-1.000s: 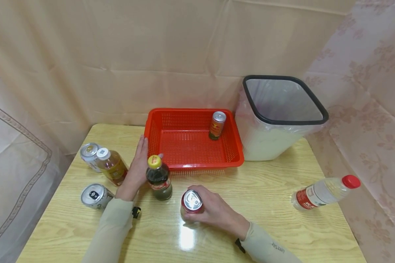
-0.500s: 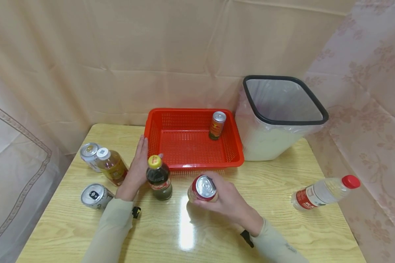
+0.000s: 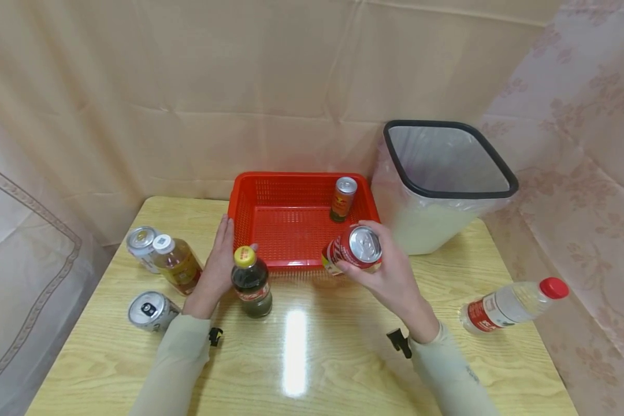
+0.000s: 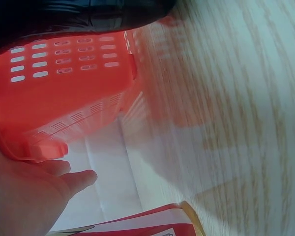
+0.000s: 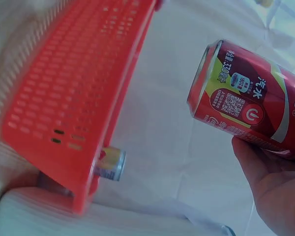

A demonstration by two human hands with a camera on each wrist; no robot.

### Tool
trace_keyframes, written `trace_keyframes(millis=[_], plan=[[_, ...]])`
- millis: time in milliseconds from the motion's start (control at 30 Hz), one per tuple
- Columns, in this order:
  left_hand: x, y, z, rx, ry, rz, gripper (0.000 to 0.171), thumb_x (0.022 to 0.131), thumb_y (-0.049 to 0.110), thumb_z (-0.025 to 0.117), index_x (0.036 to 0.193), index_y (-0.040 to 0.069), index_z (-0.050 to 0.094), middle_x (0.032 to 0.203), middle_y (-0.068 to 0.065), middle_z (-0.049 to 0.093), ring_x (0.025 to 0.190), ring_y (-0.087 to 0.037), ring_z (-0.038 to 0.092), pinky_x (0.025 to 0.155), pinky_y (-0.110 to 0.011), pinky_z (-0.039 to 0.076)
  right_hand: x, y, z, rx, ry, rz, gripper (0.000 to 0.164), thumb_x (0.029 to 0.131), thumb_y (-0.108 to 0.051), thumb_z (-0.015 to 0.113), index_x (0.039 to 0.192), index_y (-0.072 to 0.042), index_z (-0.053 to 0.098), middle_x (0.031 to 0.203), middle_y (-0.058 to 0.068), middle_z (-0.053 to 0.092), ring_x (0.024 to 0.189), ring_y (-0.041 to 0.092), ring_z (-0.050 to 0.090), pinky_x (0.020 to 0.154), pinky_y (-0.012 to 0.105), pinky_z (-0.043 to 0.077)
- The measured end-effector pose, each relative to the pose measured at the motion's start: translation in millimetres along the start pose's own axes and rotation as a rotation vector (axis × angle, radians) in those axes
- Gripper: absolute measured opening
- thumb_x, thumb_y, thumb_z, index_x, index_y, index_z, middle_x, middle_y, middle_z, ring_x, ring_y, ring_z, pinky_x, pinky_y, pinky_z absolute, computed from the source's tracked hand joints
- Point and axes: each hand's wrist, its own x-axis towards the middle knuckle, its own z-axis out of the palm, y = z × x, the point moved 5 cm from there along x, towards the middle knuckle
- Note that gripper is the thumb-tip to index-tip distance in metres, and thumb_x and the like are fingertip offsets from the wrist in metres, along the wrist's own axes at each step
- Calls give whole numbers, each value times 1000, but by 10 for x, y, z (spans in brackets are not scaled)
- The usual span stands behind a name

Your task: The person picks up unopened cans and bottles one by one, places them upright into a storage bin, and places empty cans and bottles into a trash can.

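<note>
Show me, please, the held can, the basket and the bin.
Held can (image 5: 251, 98): right wrist view, printed side.
Basket (image 3: 291, 231): head view, bare floor inside.
Bin (image 3: 421, 224): head view, outer wall facing us.

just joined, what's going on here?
A person is handling drinks at a table. Their right hand grips a red can, held up near the front right edge of a red basket. Their left hand rests against the basket's left side. A small orange can is already inside, towards the back right. A yellow-capped bottle stands in front of the basket, and a bin is to its right.
</note>
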Motion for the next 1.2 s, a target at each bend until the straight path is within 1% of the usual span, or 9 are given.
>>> trace_keyframes(millis=[200, 300, 433, 600, 733, 900, 1067, 1133, 1200], plan=[[11, -18, 2, 2, 9, 1, 97, 103, 55, 55, 165, 3, 0, 173, -7, -13, 158, -36, 4, 124, -58, 20, 158, 71, -36, 2, 26, 27, 75, 79, -16, 91, 138, -1, 47, 127, 14, 64, 110, 28, 65, 91, 50, 58], [11, -14, 4, 3, 10, 5, 96, 103, 52, 56, 165, 3, 1, 173, -7, -12, 158, -36, 4, 124, -57, 20, 237, 122, -29, -26, 24, 45, 76, 80, -18, 91, 139, 0, 46, 129, 17, 61, 111, 31, 63, 92, 51, 57], [9, -9, -3, 1, 14, 10, 96, 104, 50, 57, 165, 2, 1, 173, -7, -12, 158, -36, 4, 124, -57, 20, 370, 231, 13, -83, 0, 68, 75, 82, -23, 90, 139, 1, 47, 129, 17, 59, 112, 32, 61, 94, 52, 55], [3, -3, -5, 5, 11, 12, 98, 103, 57, 54, 165, 3, 0, 173, -6, -14, 158, -35, 3, 124, -56, 19, 518, 423, 103, -149, -42, 110, 75, 86, -33, 86, 141, -2, 46, 129, 16, 59, 113, 32, 61, 96, 52, 55], [-4, 4, -6, 0, 6, 10, 99, 102, 59, 53, 165, 4, -1, 173, -5, -15, 158, -36, 2, 124, -57, 19, 612, 605, 205, -187, -80, 166, 76, 89, -37, 83, 143, -1, 43, 131, 17, 58, 115, 33, 60, 100, 52, 54], [-8, 6, -4, 4, 4, 4, 100, 102, 62, 51, 165, 3, 0, 173, -5, -15, 158, -35, 2, 124, -57, 19, 689, 798, 325, -177, -129, 281, 76, 91, -34, 82, 146, -3, 40, 133, 16, 57, 117, 32, 58, 103, 50, 53], [-8, 12, -9, -2, 8, 2, 97, 103, 55, 54, 165, 4, -1, 172, -4, -16, 158, -34, 0, 124, -57, 18, 732, 963, 435, -172, -157, 379, 74, 90, -32, 82, 144, -5, 39, 133, 15, 57, 115, 31, 59, 102, 49, 54], [-8, 18, -9, -9, 8, 2, 96, 104, 51, 56, 165, 4, -1, 172, -4, -16, 158, -35, 1, 124, -57, 18, 737, 1023, 476, -195, -157, 404, 73, 89, -32, 83, 142, -5, 40, 132, 16, 58, 114, 31, 60, 102, 49, 54], [-8, 18, -9, -10, 6, -1, 96, 104, 51, 55, 165, 5, -1, 172, -3, -16, 158, -35, 2, 124, -57, 18, 740, 1080, 516, -226, -156, 418, 73, 89, -31, 84, 140, -4, 41, 132, 16, 58, 114, 31, 60, 102, 50, 54]])
